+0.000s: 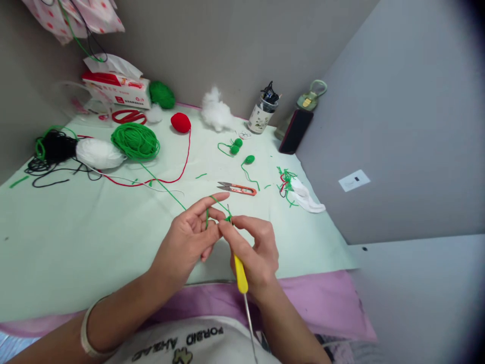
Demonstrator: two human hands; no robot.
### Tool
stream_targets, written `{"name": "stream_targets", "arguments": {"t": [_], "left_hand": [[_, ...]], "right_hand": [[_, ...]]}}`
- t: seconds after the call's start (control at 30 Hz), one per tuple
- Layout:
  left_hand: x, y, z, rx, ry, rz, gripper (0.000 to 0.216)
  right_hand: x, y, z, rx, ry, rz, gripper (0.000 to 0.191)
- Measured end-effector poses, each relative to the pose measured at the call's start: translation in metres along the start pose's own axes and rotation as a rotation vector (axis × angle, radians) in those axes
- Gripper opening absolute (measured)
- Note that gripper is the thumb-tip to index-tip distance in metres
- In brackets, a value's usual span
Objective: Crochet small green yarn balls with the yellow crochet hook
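Observation:
My right hand (pixel 254 247) grips a crochet hook by its yellow handle (pixel 240 274), and the metal tip points up past my fingers. Between thumb and fingertips, my left hand (pixel 189 232) pinches a small green crochet piece (pixel 228 219). Green yarn (pixel 166 188) runs from the green yarn ball (pixel 135 140) to my left hand and loops over its raised index finger. Both hands meet at the small piece, above the table. Just beyond them lie orange-handled thread snips (pixel 238 189). My fingers partly hide the stitches.
Black yarn (pixel 56 147), white yarn (pixel 99 153) and a red ball (pixel 181 123) lie left. Behind are a tissue box (pixel 117 90), red-handled scissors (pixel 129 117) and stuffing (pixel 216 111). Small green crochet balls (pixel 235 147), a pen cup (pixel 262 115), a phone (pixel 296 131) and yarn scraps (pixel 288 181) are right.

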State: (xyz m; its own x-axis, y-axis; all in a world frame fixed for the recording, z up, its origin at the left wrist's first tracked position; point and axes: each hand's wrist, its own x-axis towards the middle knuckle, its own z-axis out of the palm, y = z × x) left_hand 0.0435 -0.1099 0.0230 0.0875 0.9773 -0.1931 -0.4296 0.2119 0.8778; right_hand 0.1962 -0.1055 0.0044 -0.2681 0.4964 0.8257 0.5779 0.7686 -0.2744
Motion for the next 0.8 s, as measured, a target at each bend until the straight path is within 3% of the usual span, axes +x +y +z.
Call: {"name": "stream_targets", "arguments": {"t": [0.2,0.33,0.43,0.5,0.57,0.67,0.8], "left_hand": [[0.000,0.008,0.002,-0.156,-0.030,-0.111,0.043],[0.000,0.013,0.000,-0.243,-0.096,-0.203,0.042],[-0.001,0.012,-0.001,-0.202,-0.080,-0.165,0.046],[-0.002,0.010,0.000,-0.139,-0.035,-0.089,0.050],[-0.002,0.009,0.001,-0.117,-0.006,-0.060,0.051],[-0.001,0.009,0.002,-0.197,-0.056,-0.166,0.046],[0.000,0.010,-0.001,-0.265,-0.135,-0.228,0.042]], "right_hand": [[-0.002,0.004,0.003,0.250,0.050,0.168,0.045],[0.007,0.002,-0.001,0.441,0.074,0.291,0.038],[0.010,0.002,-0.003,0.538,0.047,0.378,0.032],[0.007,0.002,-0.003,0.491,0.023,0.368,0.035],[0.001,0.002,-0.002,0.334,0.011,0.259,0.040],[-0.005,0.001,0.000,0.183,0.044,0.108,0.046],[0.001,0.002,-0.001,0.429,0.046,0.302,0.035]]}}
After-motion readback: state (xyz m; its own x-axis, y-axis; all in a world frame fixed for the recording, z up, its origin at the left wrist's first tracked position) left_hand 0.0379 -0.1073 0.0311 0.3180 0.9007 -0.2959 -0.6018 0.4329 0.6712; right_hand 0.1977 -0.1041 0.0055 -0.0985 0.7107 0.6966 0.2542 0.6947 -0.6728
